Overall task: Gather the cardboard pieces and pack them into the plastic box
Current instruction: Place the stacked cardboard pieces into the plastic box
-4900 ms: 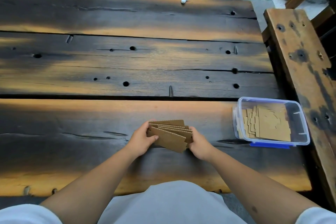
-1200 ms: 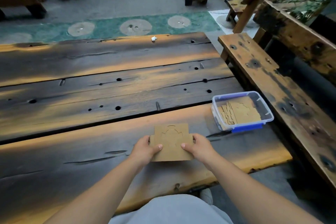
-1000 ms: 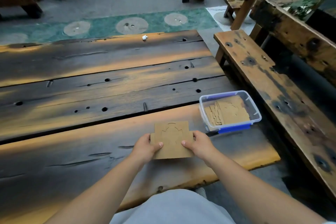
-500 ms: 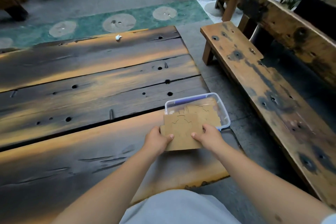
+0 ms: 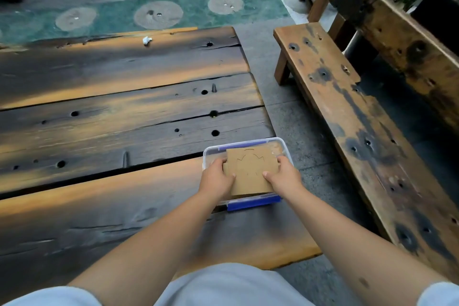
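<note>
Cardboard pieces (image 5: 250, 171): flat brown stack, held level directly over the plastic box (image 5: 285, 149), covering most of its opening. Top sheet bears cut outline.
Left hand (image 5: 216, 180): grip pinching the stack's left edge, thumb on top, fingers beneath.
Right hand (image 5: 284, 176): grip pinching the stack's right edge, thumb on top, fingers curled under.
Plastic box: clear walls, blue clasp on the near side; stands on the tabletop (image 5: 99, 119) close to its right edge. More cardboard shows inside, beyond the stack.
Tabletop: dark weathered planks, bare expanse left of and beyond the box.
Bench (image 5: 347, 112): right of the box, across a strip of grey floor.
White scrap (image 5: 147, 40): far beyond the box, near the tabletop's far edge.
</note>
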Demonstrator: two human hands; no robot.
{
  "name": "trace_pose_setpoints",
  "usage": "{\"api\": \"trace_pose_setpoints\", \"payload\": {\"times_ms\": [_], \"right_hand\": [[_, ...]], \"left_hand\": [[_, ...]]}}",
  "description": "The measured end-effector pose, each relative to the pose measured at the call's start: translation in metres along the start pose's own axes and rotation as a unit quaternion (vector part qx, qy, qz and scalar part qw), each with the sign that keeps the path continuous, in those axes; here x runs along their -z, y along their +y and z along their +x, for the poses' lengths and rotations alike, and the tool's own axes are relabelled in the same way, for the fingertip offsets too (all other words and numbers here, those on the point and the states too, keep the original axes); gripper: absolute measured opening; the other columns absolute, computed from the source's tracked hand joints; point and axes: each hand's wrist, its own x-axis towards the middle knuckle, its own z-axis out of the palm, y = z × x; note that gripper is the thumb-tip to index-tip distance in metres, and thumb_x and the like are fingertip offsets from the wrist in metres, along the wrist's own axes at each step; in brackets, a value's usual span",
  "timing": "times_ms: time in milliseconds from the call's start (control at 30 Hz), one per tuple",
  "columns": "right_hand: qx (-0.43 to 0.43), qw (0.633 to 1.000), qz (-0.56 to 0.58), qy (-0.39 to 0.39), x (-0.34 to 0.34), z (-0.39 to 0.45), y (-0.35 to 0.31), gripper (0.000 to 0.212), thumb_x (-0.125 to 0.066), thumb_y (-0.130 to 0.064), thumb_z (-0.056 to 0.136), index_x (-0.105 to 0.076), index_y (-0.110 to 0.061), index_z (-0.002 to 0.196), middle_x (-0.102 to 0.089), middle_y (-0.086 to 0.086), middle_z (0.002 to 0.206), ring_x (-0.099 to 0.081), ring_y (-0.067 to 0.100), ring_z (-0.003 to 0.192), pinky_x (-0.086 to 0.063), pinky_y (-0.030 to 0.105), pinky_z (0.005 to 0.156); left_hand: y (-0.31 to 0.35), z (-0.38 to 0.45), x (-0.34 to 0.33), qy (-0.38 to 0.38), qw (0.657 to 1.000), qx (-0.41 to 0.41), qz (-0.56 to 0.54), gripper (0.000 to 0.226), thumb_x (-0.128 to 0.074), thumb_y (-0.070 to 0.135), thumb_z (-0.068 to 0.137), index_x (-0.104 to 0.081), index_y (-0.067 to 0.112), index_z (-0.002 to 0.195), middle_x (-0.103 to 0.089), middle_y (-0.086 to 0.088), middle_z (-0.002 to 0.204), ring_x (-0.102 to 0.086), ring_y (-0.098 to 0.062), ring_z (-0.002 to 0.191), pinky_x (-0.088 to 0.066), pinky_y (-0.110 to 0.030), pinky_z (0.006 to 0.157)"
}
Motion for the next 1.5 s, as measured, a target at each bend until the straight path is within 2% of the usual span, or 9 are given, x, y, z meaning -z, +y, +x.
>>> {"api": "trace_pose_setpoints", "payload": {"times_ms": [300,467,567,767,900,1100,1167,1333,1500], "right_hand": [[-0.031,0.994,-0.087,-0.061,-0.011,0.038,0.011,0.048,-0.069,-0.024,0.081,-0.051,-0.017,0.124,-0.065,0.009,0.116,-0.06,0.029,0.105,-0.046,0.029,0.082],[-0.038,0.982,-0.163,-0.082,-0.016,0.05,0.011,0.046,-0.067,-0.023,0.081,-0.05,-0.012,0.122,-0.053,0.009,0.134,-0.06,0.029,0.1,-0.042,0.027,0.073],[-0.037,0.98,-0.183,-0.07,-0.021,0.054,0.013,0.049,-0.067,-0.023,0.08,-0.05,-0.01,0.124,-0.046,0.01,0.139,-0.058,0.029,0.104,-0.044,0.029,0.075],[-0.049,0.978,-0.198,-0.05,-0.027,0.057,0.013,0.048,-0.063,-0.018,0.08,-0.044,-0.009,0.123,-0.055,0.012,0.123,-0.058,0.031,0.107,-0.05,0.036,0.08],[-0.012,0.973,-0.229,-0.033,-0.03,0.057,0.009,0.061,-0.066,-0.017,0.082,-0.034,-0.009,0.133,-0.037,0.01,0.141,-0.052,0.032,0.117,-0.047,0.042,0.091],[0.05,0.957,-0.284,-0.012,-0.027,0.051,0.001,0.044,-0.057,-0.01,0.083,-0.039,-0.01,0.124,-0.037,0.014,0.135,-0.045,0.034,0.119,-0.044,0.041,0.091],[0.1,0.945,-0.312,-0.006,-0.024,0.046,-0.001,0.038,-0.05,-0.007,0.085,-0.044,-0.009,0.122,-0.039,0.013,0.133,-0.041,0.032,0.119,-0.042,0.04,0.093],[0.171,0.922,-0.345,-0.036,-0.01,0.028,-0.001,0.029,-0.053,-0.015,0.089,-0.05,-0.013,0.117,-0.046,0.008,0.127,-0.038,0.029,0.122,-0.041,0.038,0.093],[0.232,0.927,-0.295,-0.015,-0.004,-0.001,-0.003,0.048,-0.066,-0.038,0.083,-0.046,-0.016,0.121,-0.044,0.005,0.131,-0.037,0.026,0.124,-0.042,0.04,0.098]], "left_hand": [[-0.006,0.031,-0.024,-0.018,0.998,0.039,0.051,0.047,-0.064,0.011,0.079,-0.058,0.019,0.125,-0.065,-0.005,0.117,-0.06,-0.023,0.104,-0.037,-0.019,0.073],[-0.009,0.04,-0.035,-0.028,0.994,0.073,0.07,0.04,-0.059,0.011,0.082,-0.057,0.016,0.122,-0.065,-0.009,0.115,-0.06,-0.026,0.101,-0.039,-0.023,0.073],[-0.011,0.043,-0.038,-0.032,0.992,0.075,0.099,0.033,-0.057,0.012,0.085,-0.056,0.014,0.118,-0.066,-0.01,0.113,-0.06,-0.028,0.102,-0.039,-0.025,0.074],[-0.009,0.048,-0.039,-0.046,0.987,0.076,0.134,0.032,-0.057,0.011,0.084,-0.054,0.012,0.115,-0.06,-0.015,0.118,-0.058,-0.031,0.104,-0.044,-0.029,0.08],[-0.007,0.047,-0.04,-0.035,0.982,0.09,0.16,0.037,-0.056,0.014,0.084,-0.048,0.01,0.12,-0.037,-0.017,0.135,-0.054,-0.034,0.109,-0.046,-0.04,0.097],[-0.002,0.039,-0.041,-0.034,0.974,0.085,0.208,0.04,-0.056,0.016,0.085,-0.039,0.009,0.121,-0.03,-0.015,0.137,-0.046,-0.035,0.117,-0.044,-0.039,0.091],[-0.002,0.033,-0.041,-0.023,0.969,0.058,0.237,0.044,-0.055,0.016,0.086,-0.036,0.007,0.125,-0.03,-0.016,0.137,-0.041,-0.035,0.122,-0.041,-0.039,0.095],[-0.004,0.019,-0.03,-0.019,0.952,-0.105,0.287,0.055,-0.052,0.019,0.085,-0.031,0.004,0.133,-0.032,-0.022,0.138,-0.034,-0.036,0.125,-0.033,-0.041,0.106],[-0.018,-0.005,0.007,0.059,0.937,-0.187,0.288,0.067,-0.054,0.041,0.086,-0.027,0.016,0.142,-0.023,-0.012,0.154,-0.022,-0.029,0.141,-0.031,-0.045,0.111]]}}
